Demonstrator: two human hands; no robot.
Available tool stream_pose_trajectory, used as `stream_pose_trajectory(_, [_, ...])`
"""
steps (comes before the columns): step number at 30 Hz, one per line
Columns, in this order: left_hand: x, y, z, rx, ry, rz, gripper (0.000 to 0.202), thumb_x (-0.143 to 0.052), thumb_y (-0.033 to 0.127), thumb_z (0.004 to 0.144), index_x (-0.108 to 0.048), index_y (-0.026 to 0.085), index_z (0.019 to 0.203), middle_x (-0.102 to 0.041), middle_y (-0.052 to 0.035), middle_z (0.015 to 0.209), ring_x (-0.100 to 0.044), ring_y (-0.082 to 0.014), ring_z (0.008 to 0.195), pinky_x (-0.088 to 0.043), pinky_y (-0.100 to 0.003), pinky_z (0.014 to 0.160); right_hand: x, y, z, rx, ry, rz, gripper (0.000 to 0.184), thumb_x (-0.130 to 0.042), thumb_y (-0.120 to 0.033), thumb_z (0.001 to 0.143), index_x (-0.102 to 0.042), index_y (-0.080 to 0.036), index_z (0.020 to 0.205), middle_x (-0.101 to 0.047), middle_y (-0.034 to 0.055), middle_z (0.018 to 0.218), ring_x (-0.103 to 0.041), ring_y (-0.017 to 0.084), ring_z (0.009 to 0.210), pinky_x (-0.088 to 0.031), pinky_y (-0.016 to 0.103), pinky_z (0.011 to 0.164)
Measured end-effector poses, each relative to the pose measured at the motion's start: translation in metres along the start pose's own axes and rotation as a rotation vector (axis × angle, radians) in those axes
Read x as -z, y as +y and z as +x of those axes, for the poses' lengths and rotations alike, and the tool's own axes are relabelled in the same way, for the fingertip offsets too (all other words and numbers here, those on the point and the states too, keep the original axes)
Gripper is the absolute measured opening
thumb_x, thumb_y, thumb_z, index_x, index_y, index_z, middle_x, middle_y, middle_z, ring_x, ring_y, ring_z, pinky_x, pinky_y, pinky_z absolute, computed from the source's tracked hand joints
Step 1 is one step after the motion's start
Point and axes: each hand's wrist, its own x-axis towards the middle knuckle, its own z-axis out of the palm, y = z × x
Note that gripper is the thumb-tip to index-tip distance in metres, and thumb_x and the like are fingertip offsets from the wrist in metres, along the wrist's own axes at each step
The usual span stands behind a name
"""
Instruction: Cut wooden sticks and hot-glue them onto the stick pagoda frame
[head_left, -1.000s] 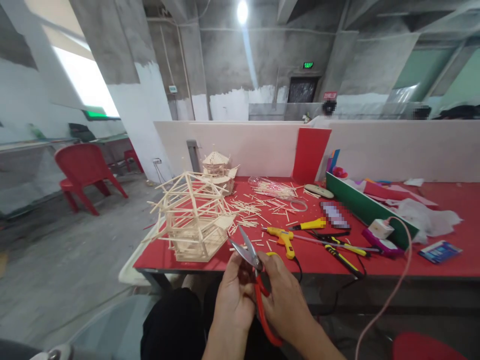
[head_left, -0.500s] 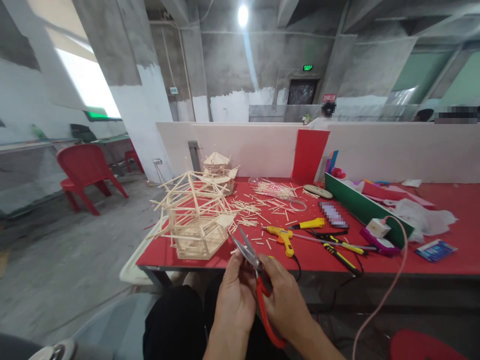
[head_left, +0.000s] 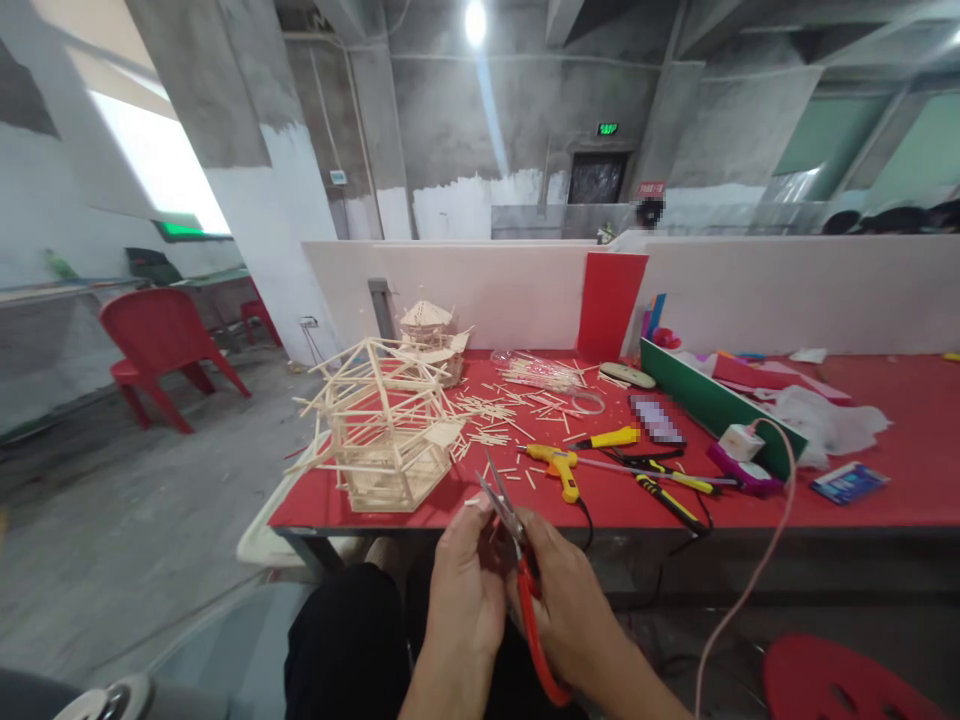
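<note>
In the head view, my right hand (head_left: 574, 590) is closed around red-handled scissors (head_left: 535, 645), whose blades stand apart and point up and to the left. My left hand (head_left: 466, 580) pinches a small pale wooden stick (head_left: 473, 502) by the blades; most of it is hidden by the fingers. Both hands are close together over my lap, in front of the table edge. Beyond them to the left stands an open stick-built frame model (head_left: 386, 490), with a smaller roofed stick model (head_left: 427, 316) behind it.
Loose sticks (head_left: 487, 408) are scattered across the red table (head_left: 457, 512). Right of them lie a yellow glue gun (head_left: 559, 468), a yellow utility knife (head_left: 611, 438), yellow-black pliers (head_left: 667, 503) and a phone (head_left: 657, 420). A green board (head_left: 712, 405) stands beside a charger with a pink cable (head_left: 750, 580).
The view has shifted slightly, so the table things appear a little further left and higher. The scissors have turned slightly more upright; both hands keep their hold.
</note>
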Motion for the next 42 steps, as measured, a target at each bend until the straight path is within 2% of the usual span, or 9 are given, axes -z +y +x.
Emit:
stream_pose_trajectory(3, [0.001,-0.002,-0.002,-0.012,-0.025,0.035,0.012,-0.078,0.018,0.061,-0.068,0.014,0.067,-0.069,-0.0017,0.068,-0.061,-0.0123,0.061,-0.05,-0.023,0.062,-0.003,0.003,-0.002,-0.001,0.028,-0.009,0.051,-0.047,-0.012,0.073,-0.047,-0.019,0.124,-0.061,0.0097,0.105,-0.059,0.024,0.099,-0.048,0.037,0.089])
stream_pose_trajectory(7, [0.001,-0.004,-0.002,-0.042,0.009,0.006,0.013,-0.077,0.019,0.063,-0.069,0.014,0.072,-0.069,-0.0019,0.071,-0.061,-0.0133,0.064,-0.05,-0.025,0.063,-0.007,0.009,-0.002,0.018,0.07,0.0,0.052,-0.044,-0.009,0.071,-0.05,-0.018,0.122,-0.061,0.008,0.094,-0.061,0.022,0.091,-0.05,0.036,0.085])
stream_pose_trajectory(16, [0.004,-0.01,-0.002,-0.059,0.007,-0.033,0.02,-0.078,0.02,0.065,-0.07,0.015,0.082,-0.07,-0.0032,0.078,-0.063,-0.0128,0.068,-0.051,-0.024,0.067,-0.017,0.025,-0.004,0.085,0.135,0.019,0.061,-0.045,-0.006,0.072,-0.047,-0.019,0.133,-0.065,0.0106,0.109,-0.063,0.022,0.096,-0.053,0.035,0.084])
stream_pose_trajectory(20, [0.004,-0.012,-0.002,-0.052,0.015,-0.057,0.02,-0.08,0.017,0.063,-0.07,0.015,0.079,-0.07,-0.002,0.076,-0.063,-0.011,0.065,-0.051,-0.022,0.064,-0.021,0.027,-0.007,0.081,0.161,0.031,0.062,-0.045,-0.006,0.073,-0.045,-0.02,0.134,-0.063,0.0107,0.114,-0.062,0.022,0.1,-0.053,0.035,0.086])
stream_pose_trajectory(23, [0.005,-0.012,-0.001,-0.049,0.024,-0.055,0.02,-0.081,0.017,0.061,-0.07,0.015,0.077,-0.07,-0.0017,0.074,-0.062,-0.0111,0.063,-0.051,-0.022,0.063,-0.019,0.024,-0.007,0.051,0.137,0.03,0.063,-0.045,-0.006,0.073,-0.044,-0.022,0.134,-0.062,0.0093,0.109,-0.06,0.022,0.1,-0.051,0.036,0.087])
stream_pose_trajectory(27, [0.008,-0.012,0.001,-0.046,0.037,-0.003,0.015,-0.079,0.015,0.055,-0.068,0.013,0.065,-0.066,-0.0012,0.062,-0.059,-0.0112,0.057,-0.05,-0.021,0.057,-0.014,0.017,-0.004,0.028,0.088,0.023,0.064,-0.047,-0.006,0.07,-0.044,-0.023,0.132,-0.058,0.0075,0.103,-0.058,0.022,0.095,-0.051,0.036,0.084])
stream_pose_trajectory(32, [0.008,-0.011,0.001,-0.046,0.027,0.003,0.012,-0.077,0.013,0.054,-0.065,0.013,0.058,-0.062,0.0,0.057,-0.056,-0.0106,0.054,-0.049,-0.021,0.055,-0.017,0.018,-0.004,0.024,0.104,0.01,0.064,-0.045,-0.005,0.066,-0.045,-0.022,0.128,-0.055,0.0078,0.103,-0.056,0.023,0.095,-0.05,0.038,0.083])
stream_pose_trajectory(36, [0.009,-0.009,0.003,-0.063,0.081,-0.03,0.014,-0.077,0.012,0.056,-0.063,0.013,0.057,-0.059,0.0012,0.055,-0.054,-0.0104,0.053,-0.048,-0.022,0.054,-0.023,0.025,-0.006,0.094,0.126,0.035,0.065,-0.044,-0.003,0.067,-0.045,-0.021,0.13,-0.057,0.0066,0.093,-0.058,0.021,0.091,-0.051,0.035,0.081])
stream_pose_trajectory(42, [0.009,-0.007,0.004,-0.058,0.148,-0.03,0.007,-0.069,0.011,0.064,-0.063,0.012,0.061,-0.059,0.0001,0.056,-0.054,-0.0105,0.051,-0.048,-0.022,0.053,-0.028,0.031,-0.007,0.148,0.191,-0.005,0.067,-0.044,-0.001,0.067,-0.046,-0.02,0.132,-0.063,0.0075,0.095,-0.06,0.021,0.088,-0.053,0.033,0.078])
